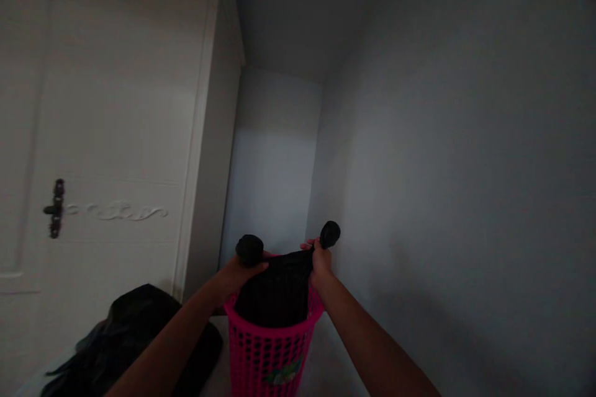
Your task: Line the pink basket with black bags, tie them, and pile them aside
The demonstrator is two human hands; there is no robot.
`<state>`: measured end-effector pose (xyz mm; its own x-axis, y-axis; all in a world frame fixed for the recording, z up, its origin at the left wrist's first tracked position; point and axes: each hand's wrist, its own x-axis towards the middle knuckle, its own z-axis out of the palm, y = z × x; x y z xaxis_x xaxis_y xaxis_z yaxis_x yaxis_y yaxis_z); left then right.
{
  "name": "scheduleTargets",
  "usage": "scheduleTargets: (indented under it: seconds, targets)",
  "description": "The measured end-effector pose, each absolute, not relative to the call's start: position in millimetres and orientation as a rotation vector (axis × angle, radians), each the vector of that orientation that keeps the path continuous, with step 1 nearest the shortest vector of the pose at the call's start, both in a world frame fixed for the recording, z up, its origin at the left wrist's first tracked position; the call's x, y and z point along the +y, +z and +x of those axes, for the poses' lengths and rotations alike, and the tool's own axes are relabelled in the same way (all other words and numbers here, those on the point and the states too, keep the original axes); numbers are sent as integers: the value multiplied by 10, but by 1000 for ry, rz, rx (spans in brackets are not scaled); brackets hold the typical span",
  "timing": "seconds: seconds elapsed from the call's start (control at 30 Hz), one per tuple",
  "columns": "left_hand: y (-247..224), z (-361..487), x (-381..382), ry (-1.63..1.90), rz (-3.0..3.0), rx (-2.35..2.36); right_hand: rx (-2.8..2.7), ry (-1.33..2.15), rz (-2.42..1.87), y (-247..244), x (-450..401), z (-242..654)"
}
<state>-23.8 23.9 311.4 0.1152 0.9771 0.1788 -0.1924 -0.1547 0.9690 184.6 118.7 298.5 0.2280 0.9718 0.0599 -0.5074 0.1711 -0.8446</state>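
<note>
A black plastic bag [274, 298] lies inside a pink perforated basket [267, 360], its upper edge stretched between my two hands above the rim. My left hand [239, 273] is closed on the bag's left side, with a bunched black lump of it sticking up over the fingers. On the other side my right hand [321, 260] grips the bag's right corner, and another black lump rises above it. The basket stands upright and has a green label on its front. The bag's lower part is hidden in the basket.
A white wardrobe [125, 105] with a dark handle [56, 208] stands at the left. In front of it, a dark bag-like heap [135, 322] lies partly behind my left forearm. A plain wall [442, 167] runs along the right.
</note>
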Motion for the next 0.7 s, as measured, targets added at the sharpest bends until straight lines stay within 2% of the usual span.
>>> scheduleTargets:
  seconds: [0.53,0.7]
  targets:
    - [3320,209,449,1616,833,516,-843,1366,-555,3083,1049,1684]
    - [3351,301,388,1534,919,575,-1041,1534,-628,3097,961,1691]
